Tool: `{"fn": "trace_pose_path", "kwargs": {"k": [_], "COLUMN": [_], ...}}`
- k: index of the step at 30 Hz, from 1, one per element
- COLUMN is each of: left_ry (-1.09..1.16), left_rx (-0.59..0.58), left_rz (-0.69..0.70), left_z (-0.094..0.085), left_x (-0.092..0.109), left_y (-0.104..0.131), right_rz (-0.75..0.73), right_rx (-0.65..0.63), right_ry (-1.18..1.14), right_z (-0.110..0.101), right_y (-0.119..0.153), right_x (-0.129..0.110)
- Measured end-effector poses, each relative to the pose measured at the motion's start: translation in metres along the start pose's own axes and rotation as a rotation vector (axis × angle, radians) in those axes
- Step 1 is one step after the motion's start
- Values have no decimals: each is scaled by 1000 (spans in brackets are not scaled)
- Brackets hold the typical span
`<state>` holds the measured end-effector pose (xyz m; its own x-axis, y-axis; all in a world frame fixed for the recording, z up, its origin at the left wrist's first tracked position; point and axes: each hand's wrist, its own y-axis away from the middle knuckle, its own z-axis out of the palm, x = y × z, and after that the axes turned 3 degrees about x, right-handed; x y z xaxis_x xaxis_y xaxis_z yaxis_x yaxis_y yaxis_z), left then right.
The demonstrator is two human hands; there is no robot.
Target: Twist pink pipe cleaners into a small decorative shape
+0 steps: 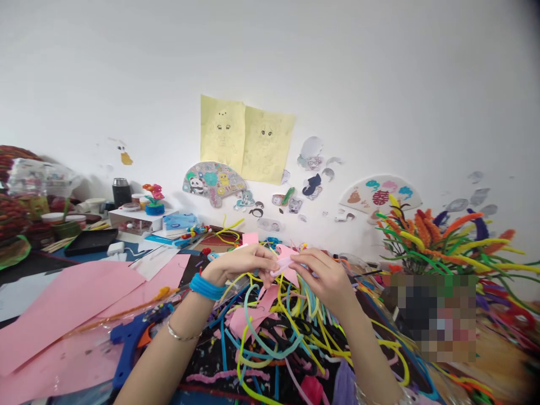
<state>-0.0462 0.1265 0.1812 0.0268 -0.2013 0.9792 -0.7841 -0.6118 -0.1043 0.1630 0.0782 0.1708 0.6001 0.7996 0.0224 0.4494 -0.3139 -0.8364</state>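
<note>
A small pale pink strip point(282, 265) stretches between my two hands above the middle of the table. My left hand point(250, 262) pinches its left end, with the fingers bent inward. The other end is between the thumb and fingers of my right hand point(324, 277). I cannot make out whether the strip is paper or a fuzzy stem. Cut pink paper point(244, 322) lies just below my hands, and another pink piece shows behind them. Yellow and light-blue pipe cleaners point(276, 355) are heaped in loops beneath, between my forearms.
A blue glue gun point(124, 342) lies beside my left forearm. Large pink sheets point(80, 295) cover the left side. Behind them stand a white box point(134, 220) and a black thermos point(122, 194). A colourful pipe-cleaner bouquet point(436, 236) rises at right, and the wall point(270, 50) closes the back.
</note>
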Motion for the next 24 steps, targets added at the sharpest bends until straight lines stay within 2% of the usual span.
{"fn": "trace_pose_path", "kwargs": {"k": [5,13,16,21,24], "left_ry": [258,379,496,614,513], "left_rx": [-89,-41,-48,-138,-53], "left_rz": [25,69,15,-49,-33], "left_z": [4,7,8,10,13], "left_x": [-9,-13,-14,-15,-13], "left_y": [-7,-13,-16,-18,-18], "right_rz": [25,271,250,159,221], "right_rx": [63,38,46,12,-21], "right_ry": [25,-28,-1,123,88], "right_z": [3,8,8,6,6], "right_y": [0,-1,-1,1,1], "right_x": [-3,-6,-6,-3,-2]}}
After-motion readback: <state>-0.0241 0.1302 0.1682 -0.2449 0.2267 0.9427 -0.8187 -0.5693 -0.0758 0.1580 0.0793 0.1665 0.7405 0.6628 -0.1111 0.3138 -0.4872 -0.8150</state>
